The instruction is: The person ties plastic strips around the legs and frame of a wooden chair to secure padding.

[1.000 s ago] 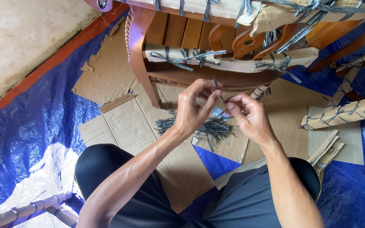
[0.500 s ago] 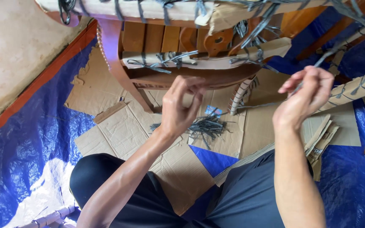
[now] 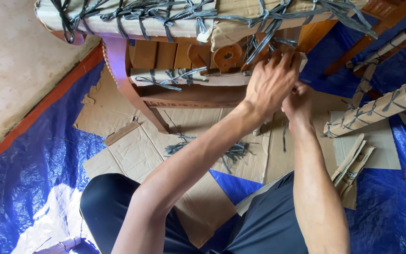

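Left hand: my left hand (image 3: 271, 82) is up at the wooden chair (image 3: 175, 70), fingers curled in over the grey strapping (image 3: 259, 42) where it crosses the cardboard-wrapped rail (image 3: 184, 77); I cannot tell whether it has pinched a strand or only presses on it.
Right hand: my right hand (image 3: 299, 101) sits just under and behind the left, touching it, fingers bent; the left hand hides most of it, so I cannot tell what it has hold of.
Hanging strand: a short grey strap end (image 3: 284, 136) dangles below my right wrist.
Lap: my knees in dark trousers (image 3: 113, 197) fill the near edge of the view.
Floor, near: flattened cardboard sheets (image 3: 132, 141) lie on a blue tarpaulin (image 3: 29, 160).
Loose pile: a heap of cut grey strap pieces (image 3: 231, 151) lies on the cardboard, between my forearms and the chair leg.
Right side: folded cardboard offcuts (image 3: 355, 164) lie beside my right arm, and a wrapped, strapped furniture part (image 3: 367, 115) lies beyond them.
Chair top: the upper rail (image 3: 132, 19) is padded in cardboard and lashed with many crossing grey straps.
Far left: a pale wall (image 3: 19, 61) with a red skirting strip (image 3: 43, 101) meets the tarpaulin.
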